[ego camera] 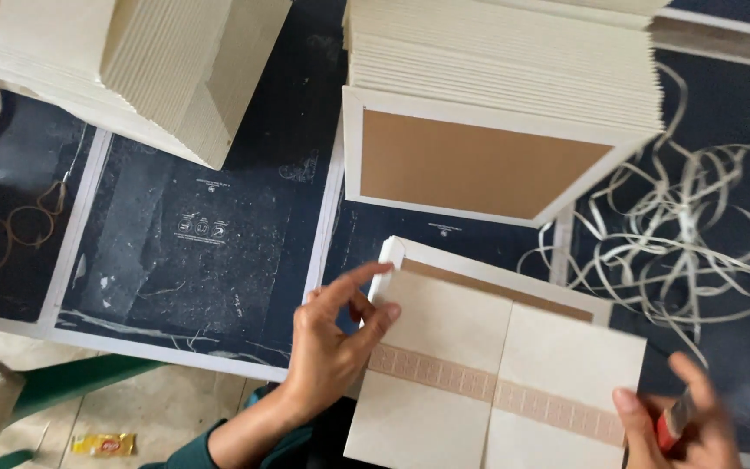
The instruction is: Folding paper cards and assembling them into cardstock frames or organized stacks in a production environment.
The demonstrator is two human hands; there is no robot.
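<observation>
My left hand [333,347] pinches the left edge of a cream folded card panel [496,373], thumb on top near its upper left corner. The panel has two flaps meeting at a centre seam, a patterned tan tape strip across it, and a brown board strip along its far edge. At the panel's lower right corner my right hand [683,421] rests, fingers curled around a small red object, blurred; thumb touches the panel's edge.
A tall stack of cream panels with a brown-faced one [479,165] in front stands just beyond. Another cream stack [158,69] sits far left. Curled paper strips [696,217] lie right. Rubber bands [10,226] lie on dark printed sheets [210,252]. A yellow wrapper [104,445] lies on the floor.
</observation>
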